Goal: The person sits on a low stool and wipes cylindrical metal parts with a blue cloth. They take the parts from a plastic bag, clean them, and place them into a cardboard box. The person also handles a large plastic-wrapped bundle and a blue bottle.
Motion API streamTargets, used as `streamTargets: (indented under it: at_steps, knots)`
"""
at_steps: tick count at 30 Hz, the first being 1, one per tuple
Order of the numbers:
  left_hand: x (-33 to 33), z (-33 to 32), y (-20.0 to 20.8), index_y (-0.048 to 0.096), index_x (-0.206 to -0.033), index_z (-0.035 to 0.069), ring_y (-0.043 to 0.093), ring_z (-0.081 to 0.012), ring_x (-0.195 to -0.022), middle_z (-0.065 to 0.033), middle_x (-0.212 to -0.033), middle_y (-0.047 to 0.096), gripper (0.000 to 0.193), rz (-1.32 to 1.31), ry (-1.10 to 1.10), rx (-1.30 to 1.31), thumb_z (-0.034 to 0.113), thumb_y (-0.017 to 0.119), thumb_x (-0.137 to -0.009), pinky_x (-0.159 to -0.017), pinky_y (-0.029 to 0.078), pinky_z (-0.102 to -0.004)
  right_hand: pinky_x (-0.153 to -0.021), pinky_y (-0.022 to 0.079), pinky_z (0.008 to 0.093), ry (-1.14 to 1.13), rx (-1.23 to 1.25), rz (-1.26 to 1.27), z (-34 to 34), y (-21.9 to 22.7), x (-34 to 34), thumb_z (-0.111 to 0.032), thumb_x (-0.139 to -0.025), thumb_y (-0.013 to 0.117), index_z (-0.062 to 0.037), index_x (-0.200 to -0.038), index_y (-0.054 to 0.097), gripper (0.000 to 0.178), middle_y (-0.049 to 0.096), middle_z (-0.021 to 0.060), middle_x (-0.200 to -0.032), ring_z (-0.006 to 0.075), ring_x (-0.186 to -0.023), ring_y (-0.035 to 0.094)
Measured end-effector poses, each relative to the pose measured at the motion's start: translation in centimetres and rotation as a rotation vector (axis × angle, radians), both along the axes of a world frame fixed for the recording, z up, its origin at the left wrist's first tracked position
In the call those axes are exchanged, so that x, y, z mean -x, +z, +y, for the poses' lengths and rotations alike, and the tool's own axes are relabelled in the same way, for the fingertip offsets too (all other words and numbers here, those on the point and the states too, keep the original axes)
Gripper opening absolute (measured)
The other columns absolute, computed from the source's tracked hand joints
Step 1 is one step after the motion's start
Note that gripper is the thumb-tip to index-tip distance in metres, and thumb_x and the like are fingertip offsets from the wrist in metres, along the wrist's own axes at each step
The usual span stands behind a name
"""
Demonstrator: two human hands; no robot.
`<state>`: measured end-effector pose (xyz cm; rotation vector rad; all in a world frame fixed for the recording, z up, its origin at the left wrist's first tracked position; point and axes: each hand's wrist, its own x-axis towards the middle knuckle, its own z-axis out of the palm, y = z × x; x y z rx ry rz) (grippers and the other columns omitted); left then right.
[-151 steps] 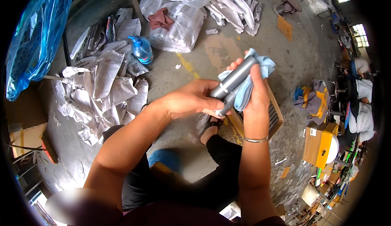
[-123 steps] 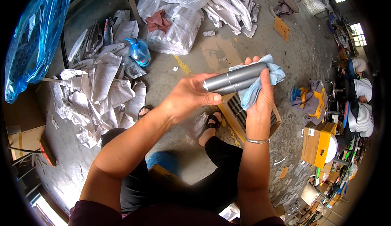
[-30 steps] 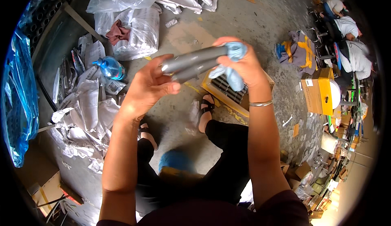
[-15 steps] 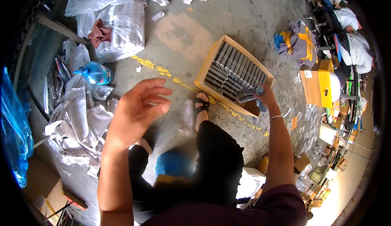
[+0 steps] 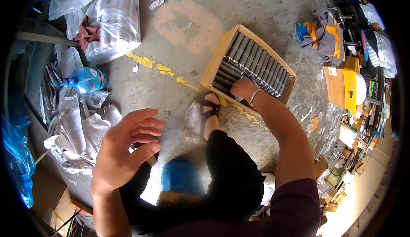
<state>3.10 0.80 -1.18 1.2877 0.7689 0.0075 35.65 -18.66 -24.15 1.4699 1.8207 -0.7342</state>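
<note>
A shallow cardboard box [image 5: 212, 68] stands on the floor ahead of me, packed with rows of dark grey tubes [image 5: 248, 58]. My right hand [image 5: 243, 88] reaches into its near side, palm down over the tubes. Its fingers curl downward and are mostly hidden. A bit of something bluish-grey shows by the knuckles, too little to name. My left hand [image 5: 124, 145] hovers above the floor at the left, well apart from the box. Its fingers are loosely bent and apart, with nothing in them.
At the left lie a blue water bottle [image 5: 87, 80], crumpled paper [image 5: 77, 128] and a plastic-wrapped bundle [image 5: 117, 28]. A blue round object [image 5: 181, 175] sits between my legs. Toward the right are a cloth-draped stool [image 5: 326, 36], a carton [image 5: 335, 83] and people seated at benches.
My right hand, which held grey tubes and a bluish cloth over the box's near right corner, has moved left and in among the tubes. My left hand sank slightly, still empty.
</note>
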Motion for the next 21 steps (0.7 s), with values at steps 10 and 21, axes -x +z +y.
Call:
streamTargets:
  at_steps: [10, 21]
  knots:
    - [-0.2, -0.5, -0.4, 0.05, -0.124, -0.005, 0.063, -0.0228, -0.098, -0.0159, -0.108, 0.064, 0.056, 0.056, -0.056, -0.021, 0.006, 0.075, -0.075, -0.084, 0.05, -0.034, -0.08, 0.052, 0.0388, -0.597, -0.23, 0.442, -2.2, -1.0, -2.5, 0.005, -0.071, 0.063, -0.0053, -0.111, 0.061, 0.041, 0.066, 0.0159, -0.098, 0.0311, -0.094, 0.064]
    - [-0.1, -1.6, -1.0, 0.049, -0.125, -0.006, 0.064, -0.0265, -0.099, -0.0181, -0.107, 0.064, 0.064, 0.154, -0.125, -0.068, 0.015, 0.079, -0.073, -0.084, 0.052, -0.0359, -0.085, 0.049, 0.0388, -0.905, -0.504, 0.153, -9.3, -0.6, -2.7, -0.02, -0.061, 0.082, -0.0082, -0.119, 0.054, 0.065, 0.058, 0.0129, -0.111, 0.0344, -0.1, 0.058]
